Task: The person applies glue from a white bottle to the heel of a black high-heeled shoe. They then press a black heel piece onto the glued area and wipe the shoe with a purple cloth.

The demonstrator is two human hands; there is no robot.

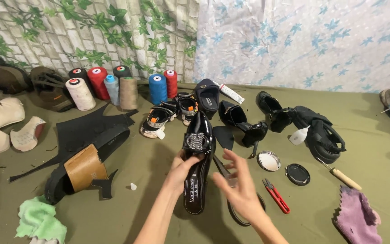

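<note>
A glossy black shoe (200, 135) with a sparkly buckle lies lengthwise in the middle of the olive cloth. My left hand (181, 169) grips its side just below the buckle. My right hand (238, 185) hovers to the right of the shoe, fingers spread, holding nothing, above a thin metal tool (222, 167) and a black sole piece (242, 217). A separate black insole (224, 137) lies just right of the shoe.
Thread spools (113, 88) stand at the back. Other shoes (242, 122) and sandals (321, 131) lie behind. Red snips (276, 195), an open polish tin (268, 161) with its lid (298, 174), a white bottle (299, 135), an awl (341, 176), purple cloth (357, 217), green cloth (39, 221), black rubber sheet (86, 135).
</note>
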